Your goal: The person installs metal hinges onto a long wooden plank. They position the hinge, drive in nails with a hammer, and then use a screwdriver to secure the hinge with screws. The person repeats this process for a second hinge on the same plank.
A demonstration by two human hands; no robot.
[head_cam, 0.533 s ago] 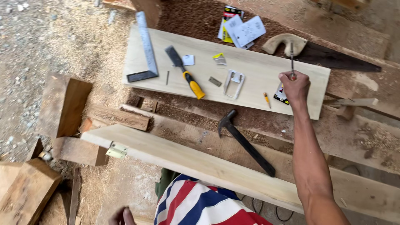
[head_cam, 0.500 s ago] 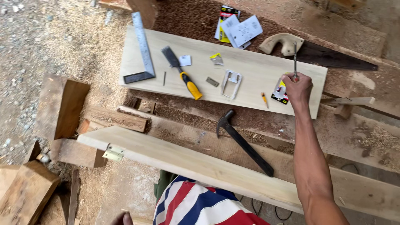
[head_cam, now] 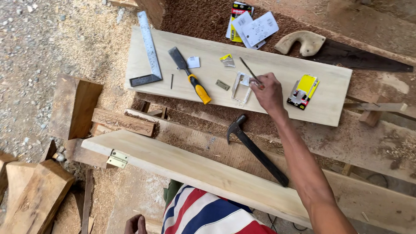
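Observation:
My right hand (head_cam: 268, 91) reaches over the wide pale board (head_cam: 303, 71) and grips a thin metal tool (head_cam: 249, 69) whose tip points up and left. The hand rests by a clear plastic blister pack (head_cam: 240, 86). A small flat hinge plate (head_cam: 222, 85) and a yellow-handled chisel (head_cam: 190, 76) lie just left of it, and a yellow package (head_cam: 303, 90) lies to its right. Only the knuckles of my left hand (head_cam: 135, 224) show at the bottom edge, near my striped clothing; what it holds is hidden.
A steel try square (head_cam: 149, 47) and a nail (head_cam: 171, 81) lie at the board's left end. A handsaw (head_cam: 342, 52) and card packages (head_cam: 251, 26) sit behind. A black hammer (head_cam: 255, 149) lies between the board and the front plank (head_cam: 195, 167), which carries a brass hinge (head_cam: 117, 159). Wood offcuts (head_cam: 73, 108) sit left.
My right hand has moved left along the board with the thin tool, from beside the yellow package to the clear blister pack. The view has shifted slightly.

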